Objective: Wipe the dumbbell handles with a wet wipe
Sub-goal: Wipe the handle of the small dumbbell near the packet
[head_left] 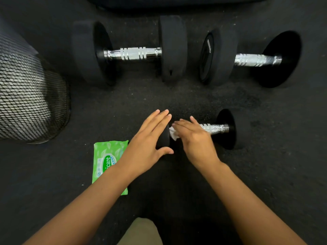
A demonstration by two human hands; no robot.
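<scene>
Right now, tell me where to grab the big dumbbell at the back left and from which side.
Grip the back-left dumbbell by the middle of its chrome handle, coming from above. It lies flat on the floor with black weights on both ends, so only the ribbed bar between them is slim and exposed enough for fingers to close around it.

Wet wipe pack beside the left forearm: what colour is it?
Bright green with a white and darker green label; the head view shows the wet wipe pack clearly.
</scene>
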